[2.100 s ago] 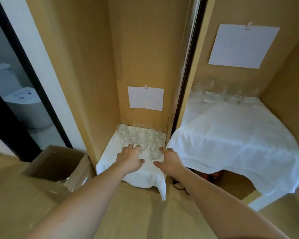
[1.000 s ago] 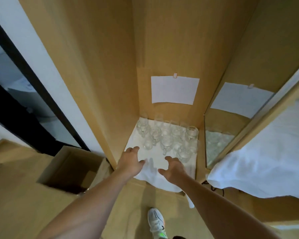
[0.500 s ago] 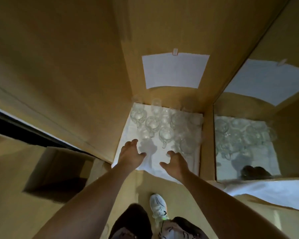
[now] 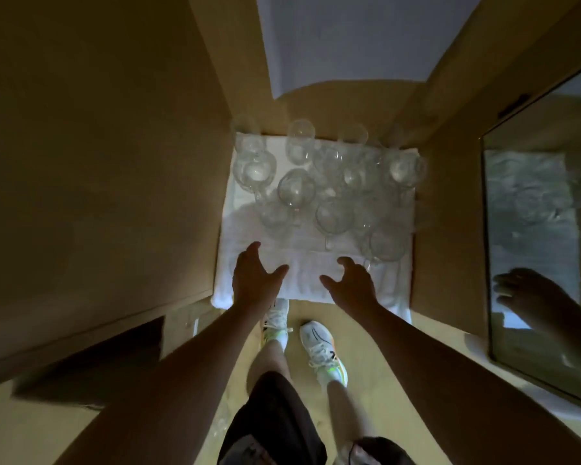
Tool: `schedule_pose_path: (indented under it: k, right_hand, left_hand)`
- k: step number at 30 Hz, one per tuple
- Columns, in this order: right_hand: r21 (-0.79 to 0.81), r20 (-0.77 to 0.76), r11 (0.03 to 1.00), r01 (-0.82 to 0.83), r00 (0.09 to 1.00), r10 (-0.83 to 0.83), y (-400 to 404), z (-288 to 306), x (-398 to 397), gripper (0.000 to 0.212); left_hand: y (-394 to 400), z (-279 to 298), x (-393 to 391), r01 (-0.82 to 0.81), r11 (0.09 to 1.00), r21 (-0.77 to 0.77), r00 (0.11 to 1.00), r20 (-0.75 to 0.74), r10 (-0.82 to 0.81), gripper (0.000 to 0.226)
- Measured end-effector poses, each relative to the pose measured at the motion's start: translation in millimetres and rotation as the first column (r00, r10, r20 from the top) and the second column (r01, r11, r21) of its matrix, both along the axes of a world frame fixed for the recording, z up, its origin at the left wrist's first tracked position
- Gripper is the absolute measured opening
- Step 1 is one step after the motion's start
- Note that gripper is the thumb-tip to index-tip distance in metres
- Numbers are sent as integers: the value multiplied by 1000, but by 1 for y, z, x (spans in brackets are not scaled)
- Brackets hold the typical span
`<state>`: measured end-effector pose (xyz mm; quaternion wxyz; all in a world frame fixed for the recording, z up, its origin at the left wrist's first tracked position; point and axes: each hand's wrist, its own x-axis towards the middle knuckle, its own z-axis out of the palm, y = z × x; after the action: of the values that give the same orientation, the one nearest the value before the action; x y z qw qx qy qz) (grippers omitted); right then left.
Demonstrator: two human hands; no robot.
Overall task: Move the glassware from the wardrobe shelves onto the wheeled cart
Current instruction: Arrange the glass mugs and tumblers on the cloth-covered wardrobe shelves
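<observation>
While both hands hover over the white cloth [image 4: 302, 280], the left hand [image 4: 254, 280] and right hand [image 4: 353, 285] are spread and empty. Beyond them, stemmed glasses [image 4: 329, 182] crowd the wardrobe shelf; nearest ones should be lifted first, by the bowl.

Dim wooden walls [image 4: 98, 162], mirror [image 4: 544, 229] at right, pale floor [image 4: 399, 380]

Home bedroom — wooden wardrobe [image 4: 121, 162], mirror [image 4: 544, 229].
</observation>
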<state>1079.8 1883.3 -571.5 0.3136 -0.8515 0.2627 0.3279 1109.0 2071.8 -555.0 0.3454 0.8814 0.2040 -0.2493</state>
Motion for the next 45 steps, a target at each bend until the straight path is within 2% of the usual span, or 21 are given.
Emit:
schedule_pose_path:
  k: [6, 11, 14, 17, 20, 25, 28, 31, 35, 40, 45]
  right_hand:
    - [13, -18, 984, 177, 984, -177, 3, -51, 19, 67]
    - [99, 27, 918, 383, 922, -387, 9, -89, 41, 63]
    - [222, -25, 814, 537, 837, -546, 8, -110, 52, 43]
    - [370, -134, 639, 674, 719, -682, 5, -123, 57, 23]
    - [407, -200, 550, 729, 659, -725, 4, -129, 58, 22]
    - [333, -138, 548, 767, 615, -777, 1, -126, 59, 26]
    - [324, -162, 528, 785, 596, -786, 0, -117, 53, 35]
    - [288, -200, 537, 793, 598, -776, -1, -103, 42, 33]
    - [274, -201, 569, 775, 625, -754, -1, -83, 22, 37]
    - [299, -155, 654, 694, 712, -685, -3, -39, 24, 41]
    - [373, -43, 719, 587, 785, -618, 3, 18, 36, 44]
  left_hand:
    - [5, -51, 34, -58, 998, -27, 998, 34, 59, 96]
    - [1, -91, 55, -104, 991, -86, 993, 53, 109, 112]
    - [-3, -107, 66, -112, 989, -96, 987, 107, 122, 114]
    - [-8, -115, 74, -93, 990, -106, 983, 147, 108, 112]
    - [-11, -118, 81, -92, 987, -129, 978, 174, 114, 103]
    - [-9, -115, 83, -110, 984, -140, 976, 174, 134, 92]
    - [-7, -107, 78, -113, 987, -117, 978, 165, 132, 90]
    - [-4, -93, 69, -132, 986, -102, 976, 160, 148, 86]
    - [-3, -69, 58, -171, 978, -120, 967, 170, 190, 86]
    - [2, -22, 45, -229, 960, -158, 939, 226, 261, 86]
    - [9, 40, 28, -235, 960, -150, 902, 336, 273, 83]
